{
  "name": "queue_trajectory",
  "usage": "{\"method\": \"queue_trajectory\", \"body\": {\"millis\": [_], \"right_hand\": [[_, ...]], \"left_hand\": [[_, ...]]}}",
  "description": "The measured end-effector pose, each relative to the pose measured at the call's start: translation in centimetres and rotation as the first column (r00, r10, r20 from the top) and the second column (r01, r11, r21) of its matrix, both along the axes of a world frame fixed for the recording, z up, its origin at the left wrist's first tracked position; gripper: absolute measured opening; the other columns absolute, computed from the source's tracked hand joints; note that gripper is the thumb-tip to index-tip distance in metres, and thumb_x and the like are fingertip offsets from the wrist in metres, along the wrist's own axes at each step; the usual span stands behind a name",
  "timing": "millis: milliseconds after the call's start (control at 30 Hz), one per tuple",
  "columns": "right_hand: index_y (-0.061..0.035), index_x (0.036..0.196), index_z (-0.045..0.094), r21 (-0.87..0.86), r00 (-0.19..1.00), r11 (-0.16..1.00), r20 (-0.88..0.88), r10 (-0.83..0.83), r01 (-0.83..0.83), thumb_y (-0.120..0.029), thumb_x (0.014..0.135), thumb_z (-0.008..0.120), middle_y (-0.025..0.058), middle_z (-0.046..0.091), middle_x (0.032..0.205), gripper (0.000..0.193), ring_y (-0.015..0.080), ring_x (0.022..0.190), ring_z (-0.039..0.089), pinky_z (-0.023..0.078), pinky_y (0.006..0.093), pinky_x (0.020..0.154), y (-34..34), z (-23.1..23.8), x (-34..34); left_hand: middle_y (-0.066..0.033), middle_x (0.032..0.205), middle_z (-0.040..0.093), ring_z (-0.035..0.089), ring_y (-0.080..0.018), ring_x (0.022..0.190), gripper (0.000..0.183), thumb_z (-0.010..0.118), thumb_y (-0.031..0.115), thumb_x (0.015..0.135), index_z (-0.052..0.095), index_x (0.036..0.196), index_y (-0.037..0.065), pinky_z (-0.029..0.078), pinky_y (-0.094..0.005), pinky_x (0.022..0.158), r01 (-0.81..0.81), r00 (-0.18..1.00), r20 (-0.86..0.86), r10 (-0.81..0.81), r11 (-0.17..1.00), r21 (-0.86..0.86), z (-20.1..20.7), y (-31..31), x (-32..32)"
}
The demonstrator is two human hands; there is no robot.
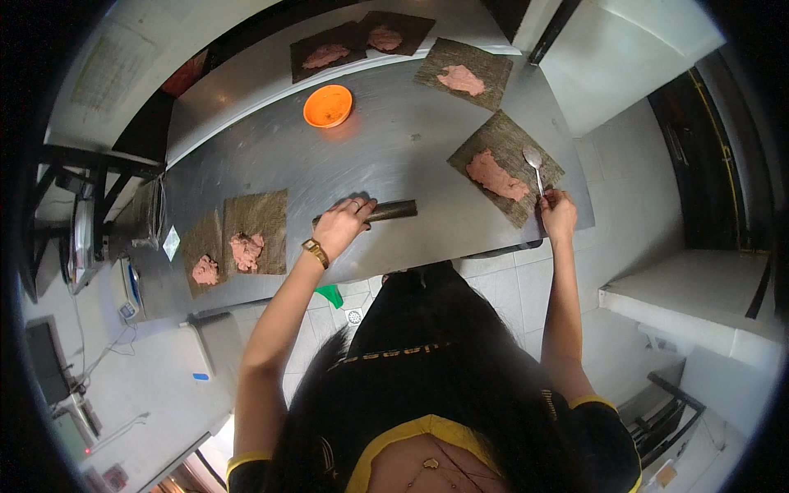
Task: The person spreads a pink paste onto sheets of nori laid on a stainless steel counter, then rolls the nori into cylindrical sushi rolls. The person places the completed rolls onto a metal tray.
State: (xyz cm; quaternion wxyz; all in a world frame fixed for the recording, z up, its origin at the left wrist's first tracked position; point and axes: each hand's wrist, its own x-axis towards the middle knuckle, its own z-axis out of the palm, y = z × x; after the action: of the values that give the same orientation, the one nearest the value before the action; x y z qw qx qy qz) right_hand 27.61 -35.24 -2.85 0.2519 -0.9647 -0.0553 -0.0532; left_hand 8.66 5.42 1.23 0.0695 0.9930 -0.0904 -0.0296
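Note:
My left hand [343, 225], with a gold watch at the wrist, is closed over a dark rolled seaweed sheet [394, 211] on the steel table. The roll's right end sticks out past my fingers. At the right, my right hand [559, 215] grips the handle of a metal spoon [533, 159]. Its bowl lies over a flat seaweed sheet [511, 212]. Pink minced paste [496, 176] is spread in a strip on that sheet, left of the spoon.
An orange bowl [328, 107] stands on the steel table [255, 156] toward the back. Further seaweed sheets with pink paste lie at back right [462, 80], at the far edge [326, 56] and at left [246, 251]. A scale [126, 289] stands beyond the table's left end.

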Motion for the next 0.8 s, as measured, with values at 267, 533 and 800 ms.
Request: {"method": "queue_trajectory", "body": {"millis": [267,533,800], "right_hand": [[-0.0024,0.088,0.059,-0.006,0.998,1.000,0.063,0.015,-0.014,-0.002,0.079,0.057,0.0193,0.063,0.086,0.009,0.0379,0.080,0.062,0.048,0.0453,0.070,-0.8,-1.0,1.2],[-0.0085,0.103,0.058,0.137,0.985,0.980,0.109,0.132,-0.147,0.009,0.074,0.050,0.0168,0.066,0.087,0.034,0.0357,0.084,0.064,0.050,0.0440,0.071,1.0,7.4,0.1],[-0.0129,0.093,0.071,-0.206,0.798,0.772,-0.204,0.568,-0.602,-0.012,0.077,0.056,0.0131,0.065,0.079,0.022,0.0324,0.081,0.064,0.050,0.0440,0.069,11.3,10.3,-5.5]], "left_hand": [[-0.0068,0.111,0.060,0.060,-0.0276,0.098,0.044,0.069,0.025,0.076,0.060,0.118,0.013,0.051,-0.0372,0.082,-0.043,0.999,-0.012,0.042,0.979,-0.200,0.2,-3.9,3.4],[-0.0058,0.110,0.060,0.060,-0.0280,0.099,0.039,0.070,0.025,0.077,0.063,0.113,0.014,0.051,-0.0385,0.082,-0.147,0.989,-0.051,0.138,0.945,-0.292,0.0,-5.4,3.6],[-0.0045,0.100,0.061,0.058,-0.0252,0.098,0.036,0.073,0.024,0.072,0.065,0.105,0.013,0.049,-0.0365,0.083,-0.160,0.985,0.004,0.171,0.930,-0.330,-1.0,-5.4,3.4]]}}
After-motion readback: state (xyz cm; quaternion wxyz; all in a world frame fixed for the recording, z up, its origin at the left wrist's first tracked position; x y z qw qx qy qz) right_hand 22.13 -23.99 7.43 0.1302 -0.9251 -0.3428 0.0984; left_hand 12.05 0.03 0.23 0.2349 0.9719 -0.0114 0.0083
